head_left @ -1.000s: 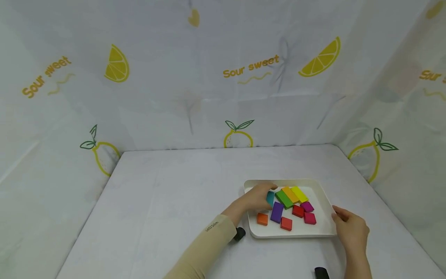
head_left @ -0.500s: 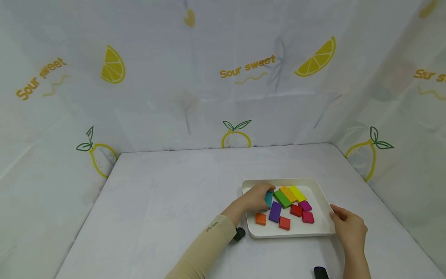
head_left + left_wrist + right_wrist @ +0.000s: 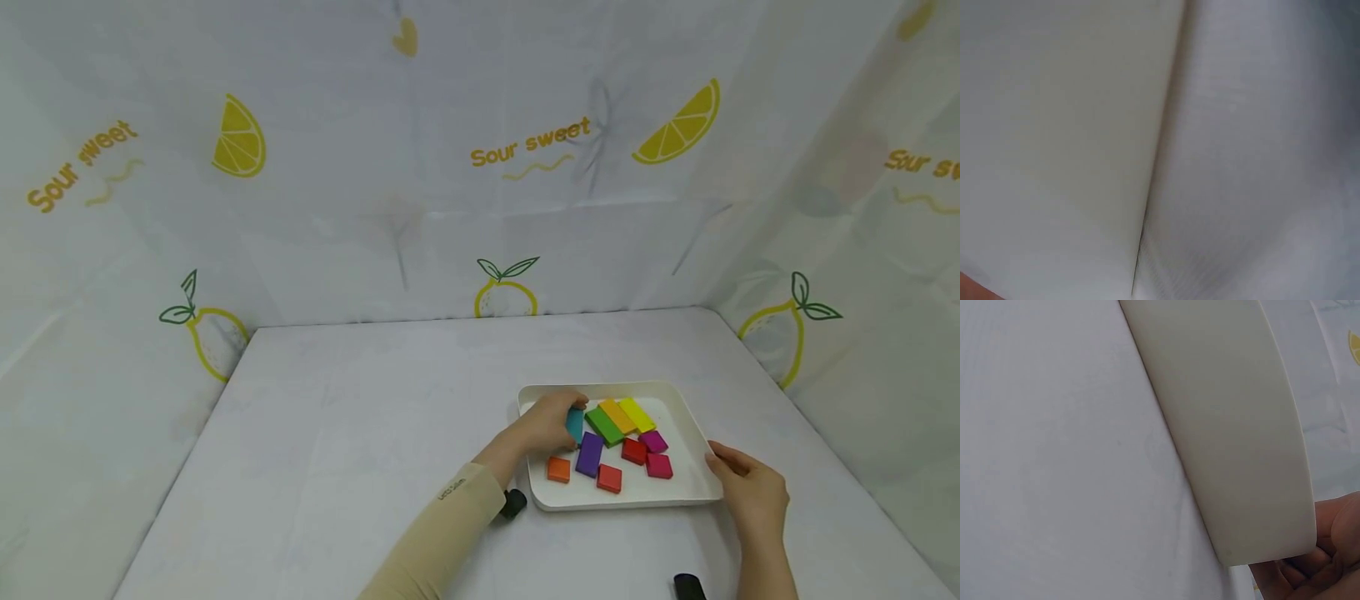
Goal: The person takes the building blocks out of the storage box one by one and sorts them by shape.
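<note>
Teal block [image 3: 574, 423] sits in the grasp of the left hand [image 3: 542, 423], between the thumb at its near end and the fingers at its far end, just right of the palm and inside the left part of the white tray [image 3: 693, 471]; the hand hides part of it, so whether it rests on the tray floor or is slightly raised is hard to say; green block [image 3: 603, 426], amber block [image 3: 617, 416] and yellow block [image 3: 637, 414] lie slanted side by side, right of the teal one; purple block [image 3: 589, 454] lies nearer the person, close to the thumb, with the orange square block [image 3: 558, 469] to its left and the coral square block [image 3: 609, 478] to its near right; red block [image 3: 633, 451], magenta block [image 3: 653, 441] and crimson block [image 3: 659, 466] cluster farther right; the right hand [image 3: 753, 492] holds the tray's right wall near the near corner, fingers bent around it, well apart from the teal block
</note>
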A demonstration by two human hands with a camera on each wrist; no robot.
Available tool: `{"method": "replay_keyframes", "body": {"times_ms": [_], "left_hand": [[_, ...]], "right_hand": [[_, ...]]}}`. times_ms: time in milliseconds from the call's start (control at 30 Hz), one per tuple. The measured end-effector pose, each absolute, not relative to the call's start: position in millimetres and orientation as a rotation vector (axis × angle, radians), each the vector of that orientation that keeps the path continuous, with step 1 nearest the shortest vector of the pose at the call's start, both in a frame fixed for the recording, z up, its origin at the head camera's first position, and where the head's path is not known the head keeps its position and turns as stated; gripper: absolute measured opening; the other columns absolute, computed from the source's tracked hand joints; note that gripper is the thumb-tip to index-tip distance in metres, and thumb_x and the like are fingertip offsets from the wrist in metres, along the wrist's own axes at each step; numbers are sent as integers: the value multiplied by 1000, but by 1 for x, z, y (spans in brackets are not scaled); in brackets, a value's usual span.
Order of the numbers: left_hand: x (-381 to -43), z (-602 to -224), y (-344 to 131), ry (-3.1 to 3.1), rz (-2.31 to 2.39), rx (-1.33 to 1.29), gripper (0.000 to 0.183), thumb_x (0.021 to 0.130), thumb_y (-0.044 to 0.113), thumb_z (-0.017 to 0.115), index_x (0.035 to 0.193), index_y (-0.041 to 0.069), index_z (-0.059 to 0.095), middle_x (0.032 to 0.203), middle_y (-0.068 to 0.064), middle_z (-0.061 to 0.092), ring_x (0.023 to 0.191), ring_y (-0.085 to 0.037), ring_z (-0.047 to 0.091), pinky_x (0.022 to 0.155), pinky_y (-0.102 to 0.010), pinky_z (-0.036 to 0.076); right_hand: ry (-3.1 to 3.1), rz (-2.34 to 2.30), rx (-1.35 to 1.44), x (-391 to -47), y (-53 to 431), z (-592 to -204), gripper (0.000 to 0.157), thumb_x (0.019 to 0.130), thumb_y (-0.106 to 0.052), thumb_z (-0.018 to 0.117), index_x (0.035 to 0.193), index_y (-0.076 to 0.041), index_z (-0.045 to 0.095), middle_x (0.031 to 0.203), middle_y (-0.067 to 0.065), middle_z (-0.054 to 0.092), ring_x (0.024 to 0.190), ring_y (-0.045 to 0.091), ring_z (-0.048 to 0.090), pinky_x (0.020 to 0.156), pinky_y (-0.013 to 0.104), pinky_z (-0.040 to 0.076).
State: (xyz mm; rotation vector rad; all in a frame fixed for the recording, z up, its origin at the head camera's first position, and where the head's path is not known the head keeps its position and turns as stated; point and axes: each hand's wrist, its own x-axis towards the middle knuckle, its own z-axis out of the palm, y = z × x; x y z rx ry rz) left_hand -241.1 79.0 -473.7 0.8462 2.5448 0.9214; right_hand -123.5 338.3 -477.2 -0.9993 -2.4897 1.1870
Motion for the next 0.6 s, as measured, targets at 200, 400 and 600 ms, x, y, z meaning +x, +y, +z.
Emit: {"method": "replay_keyframes", "body": {"times_ms": [200,400,600], "left_hand": [[-239,-475,77,2552,956,825,68,81,10,79,142,17,50,141,5,59,129,-10,54,114,-25,43],[-239,-467,63,2519,1089,766,69,82,14,80,144,19,50,144,5,57,132,-13,53,114,-29,45],[-250,-448,30,2519,1269,749,72,81,11,80,146,14,48,146,-2,56,137,-22,52,115,-35,44]], "right_hand": [[-2476,1226,-1035,-124,337,-481,41,95,-27,63,129,-5,64,123,19,67,136,38,48,91,28,48],[-2472,1253,-1026,-124,336,-482,42,96,-27,61,130,-3,63,128,22,61,138,41,46,110,54,39],[-2492,1224,-1026,-125,338,-478,43,96,-32,61,130,-6,64,123,19,67,136,36,48,98,34,47]]}}
